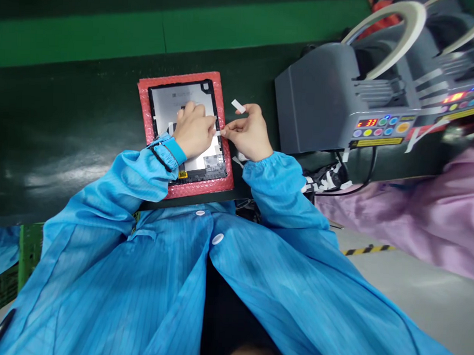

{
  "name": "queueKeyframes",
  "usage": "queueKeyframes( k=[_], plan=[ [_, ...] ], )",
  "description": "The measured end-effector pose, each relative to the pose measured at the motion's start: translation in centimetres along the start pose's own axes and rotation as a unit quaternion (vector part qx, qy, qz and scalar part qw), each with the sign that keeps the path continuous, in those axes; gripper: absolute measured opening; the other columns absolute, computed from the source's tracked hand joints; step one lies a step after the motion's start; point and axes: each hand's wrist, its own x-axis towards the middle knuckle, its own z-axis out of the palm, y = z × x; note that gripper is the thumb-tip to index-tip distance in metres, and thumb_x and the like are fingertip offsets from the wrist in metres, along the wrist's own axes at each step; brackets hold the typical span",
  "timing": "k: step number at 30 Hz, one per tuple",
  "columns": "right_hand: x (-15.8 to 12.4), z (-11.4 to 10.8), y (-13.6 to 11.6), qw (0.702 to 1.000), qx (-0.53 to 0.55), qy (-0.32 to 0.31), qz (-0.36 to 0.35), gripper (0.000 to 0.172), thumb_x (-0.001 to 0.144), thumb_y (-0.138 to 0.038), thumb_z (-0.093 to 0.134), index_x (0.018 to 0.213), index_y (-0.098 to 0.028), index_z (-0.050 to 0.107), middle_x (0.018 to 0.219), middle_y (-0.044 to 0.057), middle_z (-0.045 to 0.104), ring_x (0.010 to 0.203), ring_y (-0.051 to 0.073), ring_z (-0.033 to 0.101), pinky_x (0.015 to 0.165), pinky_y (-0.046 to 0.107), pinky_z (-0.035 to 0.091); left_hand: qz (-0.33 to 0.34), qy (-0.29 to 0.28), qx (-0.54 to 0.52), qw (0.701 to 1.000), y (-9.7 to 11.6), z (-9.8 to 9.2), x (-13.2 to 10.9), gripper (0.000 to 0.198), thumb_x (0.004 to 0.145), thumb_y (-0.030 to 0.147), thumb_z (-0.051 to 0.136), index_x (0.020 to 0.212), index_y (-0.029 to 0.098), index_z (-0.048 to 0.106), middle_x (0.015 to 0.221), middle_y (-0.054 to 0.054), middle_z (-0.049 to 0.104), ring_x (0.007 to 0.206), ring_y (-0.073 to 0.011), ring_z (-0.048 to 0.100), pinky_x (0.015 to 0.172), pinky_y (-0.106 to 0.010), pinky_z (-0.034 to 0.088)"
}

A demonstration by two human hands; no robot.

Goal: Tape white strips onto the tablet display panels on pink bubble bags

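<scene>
A tablet screen assembly point(165, 100) with a silvery back and black frame lies on a sheet of pink bubble wrap point(146, 112). My left hand point(194, 132) rests over its middle, fingers curled, with thumb and forefinger close together at the right edge. Whatever lies between those two fingertips is hidden. From the right side, my right hand point(249, 132) pinches a short strip of white tape point(218, 133) at the frame's right edge, close to my left thumb. A second white tape piece point(238, 106) sticks up from another finger of my right hand.
To the right stands a grey tape dispenser point(317, 97) with a lit display and a large pale tape ring; a second dispenser point(464, 76) is beside it. A black bundle with white tape scraps point(328, 178) and cable lies below. A person's pink sleeve point(414, 215) reaches in at right.
</scene>
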Motion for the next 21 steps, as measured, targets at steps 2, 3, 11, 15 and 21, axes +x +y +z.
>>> queueKeyframes(
  k=[2,3,11,15,21],
  plan=[
    [0.2,-0.1,0.3,1.0,0.005,-0.006,-0.013,0.051,0.071,-0.017,0.076,0.108,-0.022,0.043,0.073,-0.007,0.06,0.065,0.011,0.06,0.071,0.032,0.053,-0.018,-0.016,0.015,1.0,0.8,-0.6,0.1,0.031,0.097,0.038,0.048,0.086,0.017,0.069,0.104,-0.013,0.062,0.114,-0.0372,0.049,0.093,-0.056,0.041],
    [0.4,-0.2,0.5,1.0,0.013,-0.009,-0.021,0.05,0.07,-0.017,0.077,0.106,-0.022,0.043,0.073,-0.007,0.06,0.065,0.011,0.059,0.07,0.032,0.053,-0.035,-0.035,0.028,0.998,1.4,-1.1,0.1,0.029,0.097,0.036,0.048,0.087,0.017,0.069,0.106,-0.013,0.062,0.116,-0.0373,0.048,0.094,-0.056,0.041],
    [2.0,-0.4,3.1,0.994,0.092,-0.029,-0.05,0.057,0.062,-0.031,0.089,0.094,-0.023,0.042,0.07,-0.007,0.054,0.059,0.008,0.051,0.053,0.022,0.043,-0.125,-0.113,0.051,0.984,3.7,-3.4,0.6,0.017,0.091,0.031,0.059,0.089,0.018,0.069,0.117,-0.014,0.061,0.126,-0.0389,0.044,0.102,-0.053,0.038],
    [1.9,-1.6,2.8,0.991,0.106,-0.054,-0.052,0.05,0.067,-0.044,0.086,0.091,-0.023,0.047,0.062,-0.008,0.045,0.056,0.008,0.044,0.049,0.02,0.034,-0.145,-0.075,0.036,0.986,1.8,-3.7,0.6,0.015,0.086,0.035,0.068,0.089,0.02,0.067,0.112,-0.011,0.062,0.122,-0.0362,0.047,0.1,-0.051,0.04],
    [0.1,-2.1,-0.5,0.985,0.08,-0.116,-0.095,0.046,0.083,-0.065,0.063,0.079,-0.022,0.049,0.06,-0.005,0.041,0.055,0.008,0.037,0.052,0.023,0.031,-0.082,-0.043,-0.057,0.994,0.0,-4.6,1.4,0.019,0.095,0.041,0.057,0.095,0.025,0.067,0.101,-0.007,0.065,0.112,-0.0279,0.054,0.099,-0.044,0.041]
  ],
)
